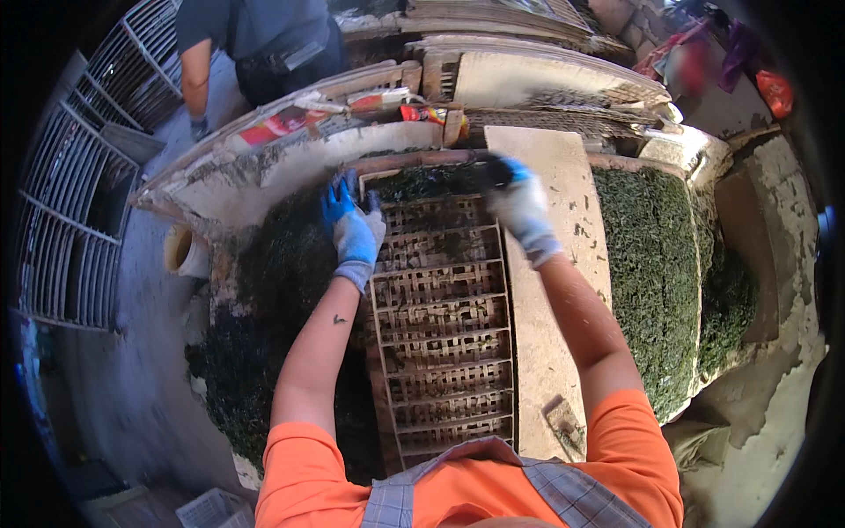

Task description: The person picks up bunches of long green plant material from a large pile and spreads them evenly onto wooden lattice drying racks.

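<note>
In front of me lies a long slatted frame (444, 327) over a woven lattice, with a layer of dark green shredded leaf material (425, 182) across its far end. My left hand (356, 231), in a white and blue glove, is open at the frame's far left corner, its fingers spread beside a dark green heap (286, 242). My right hand (525, 209), gloved alike, is at the far right corner, near a flat tan board (556, 330). Motion blurs its fingers, and a dark patch shows at their tips; I cannot tell whether it holds anything.
Right of the board is a broad bed of green material (647, 290). A small flat piece (563, 421) lies on the board. Beyond stand stacked woven trays (563, 79). At the left are a pale bucket (187, 251), metal racks (75, 216) and another person (264, 44).
</note>
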The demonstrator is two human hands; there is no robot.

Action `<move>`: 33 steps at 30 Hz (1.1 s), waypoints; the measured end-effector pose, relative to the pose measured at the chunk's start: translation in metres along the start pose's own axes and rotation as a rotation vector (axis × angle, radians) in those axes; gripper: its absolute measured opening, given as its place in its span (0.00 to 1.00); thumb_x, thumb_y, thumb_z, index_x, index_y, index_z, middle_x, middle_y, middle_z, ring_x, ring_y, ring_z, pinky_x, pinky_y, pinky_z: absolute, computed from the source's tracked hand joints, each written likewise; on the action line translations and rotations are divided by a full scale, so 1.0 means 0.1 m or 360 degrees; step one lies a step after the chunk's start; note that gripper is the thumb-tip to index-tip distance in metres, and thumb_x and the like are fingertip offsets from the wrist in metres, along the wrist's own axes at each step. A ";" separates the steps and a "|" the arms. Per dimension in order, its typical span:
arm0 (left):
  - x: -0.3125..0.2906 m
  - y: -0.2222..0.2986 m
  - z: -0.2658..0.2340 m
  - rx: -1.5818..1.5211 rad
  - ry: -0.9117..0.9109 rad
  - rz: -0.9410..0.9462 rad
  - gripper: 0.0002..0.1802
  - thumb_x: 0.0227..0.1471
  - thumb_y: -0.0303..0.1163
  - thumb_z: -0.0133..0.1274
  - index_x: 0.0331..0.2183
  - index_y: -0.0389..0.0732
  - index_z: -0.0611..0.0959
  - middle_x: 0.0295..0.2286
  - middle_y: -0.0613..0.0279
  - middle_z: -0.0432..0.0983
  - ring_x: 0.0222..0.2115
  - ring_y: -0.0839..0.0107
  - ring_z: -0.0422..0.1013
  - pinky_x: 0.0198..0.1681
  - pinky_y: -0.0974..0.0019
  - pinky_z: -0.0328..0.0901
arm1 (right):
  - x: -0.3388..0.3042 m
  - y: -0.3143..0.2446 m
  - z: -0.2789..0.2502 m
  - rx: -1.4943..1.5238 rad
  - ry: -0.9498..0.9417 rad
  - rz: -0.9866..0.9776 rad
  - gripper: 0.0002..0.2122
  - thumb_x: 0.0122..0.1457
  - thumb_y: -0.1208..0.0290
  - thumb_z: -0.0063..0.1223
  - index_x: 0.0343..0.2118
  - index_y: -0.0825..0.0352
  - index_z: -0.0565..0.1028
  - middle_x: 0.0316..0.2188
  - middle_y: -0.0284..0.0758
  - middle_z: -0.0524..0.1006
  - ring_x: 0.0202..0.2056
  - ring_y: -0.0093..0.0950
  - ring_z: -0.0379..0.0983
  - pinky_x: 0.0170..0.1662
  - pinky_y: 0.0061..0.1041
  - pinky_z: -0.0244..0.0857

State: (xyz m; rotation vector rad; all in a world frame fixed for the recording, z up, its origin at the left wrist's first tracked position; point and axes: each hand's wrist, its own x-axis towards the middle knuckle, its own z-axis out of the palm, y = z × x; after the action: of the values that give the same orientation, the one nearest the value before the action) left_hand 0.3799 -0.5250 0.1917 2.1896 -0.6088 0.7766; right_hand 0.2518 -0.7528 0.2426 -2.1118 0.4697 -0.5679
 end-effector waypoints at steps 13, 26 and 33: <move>-0.10 0.20 -0.07 0.0619 -0.0446 -0.0215 0.19 0.51 0.50 0.51 0.44 0.57 0.83 0.63 0.58 0.51 0.63 0.51 0.45 0.65 0.45 0.40 | 0.68 -0.55 0.22 -0.1568 -0.0630 -0.0354 0.10 0.58 0.62 0.50 0.38 0.57 0.79 0.29 0.40 0.80 0.34 0.41 0.78 0.38 0.37 0.72; -0.14 0.21 -0.06 0.0260 -0.0531 0.0440 0.17 0.51 0.43 0.53 0.40 0.46 0.82 0.50 0.60 0.71 0.56 0.59 0.60 0.64 0.48 0.44 | 0.81 -0.05 0.53 -0.0413 -0.0205 -0.0164 0.11 0.58 0.61 0.49 0.38 0.60 0.79 0.32 0.41 0.80 0.36 0.43 0.77 0.38 0.35 0.71; -0.20 -0.01 -0.05 0.0262 -0.0087 -0.0148 0.20 0.48 0.35 0.54 0.46 0.46 0.79 0.57 0.54 0.62 0.59 0.52 0.54 0.63 0.47 0.45 | 0.14 -0.07 0.77 -0.0993 -0.0745 -0.1386 0.29 0.46 0.59 0.60 0.54 0.56 0.69 0.58 0.44 0.66 0.57 0.42 0.63 0.62 0.43 0.52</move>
State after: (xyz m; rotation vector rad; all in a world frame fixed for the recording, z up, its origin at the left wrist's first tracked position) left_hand 0.3644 -0.5170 0.1799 2.3782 -0.4810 0.7427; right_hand 0.3073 -0.7054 0.2122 -2.9170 -0.6679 -0.3835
